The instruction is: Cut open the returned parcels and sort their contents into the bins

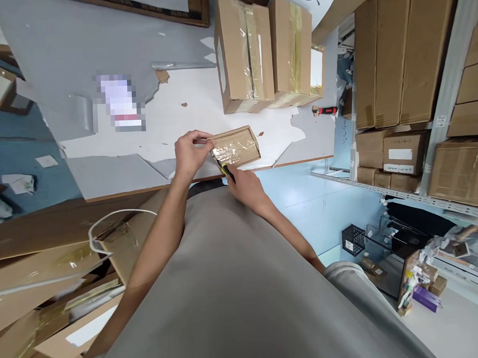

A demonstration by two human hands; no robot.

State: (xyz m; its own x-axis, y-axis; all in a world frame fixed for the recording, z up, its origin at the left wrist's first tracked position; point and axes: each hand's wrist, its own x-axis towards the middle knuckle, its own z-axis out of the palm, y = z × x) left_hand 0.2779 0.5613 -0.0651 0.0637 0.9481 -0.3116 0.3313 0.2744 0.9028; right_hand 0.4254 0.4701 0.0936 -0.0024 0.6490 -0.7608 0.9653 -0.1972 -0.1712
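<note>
A small flat cardboard box (pixel 236 146) with shiny clear tape over its top lies near the front edge of the table. My left hand (pixel 190 153) pinches the box's left end, fingertips on its upper left corner. In my right hand (pixel 247 186) is a yellow and black utility knife (pixel 225 169). Its front end points at the lower left corner of the box, close to the left fingertips. Whether the blade touches the cardboard is too small to tell.
Two taped cartons (pixel 244 53) stand at the table's back. A red and black tool (pixel 325 110) lies right of them. Torn grey covering (pixel 112 47) exposes white board. Shelves of cartons (pixel 399 58) rise at the right; loose cardboard (pixel 42 280) piles up at lower left.
</note>
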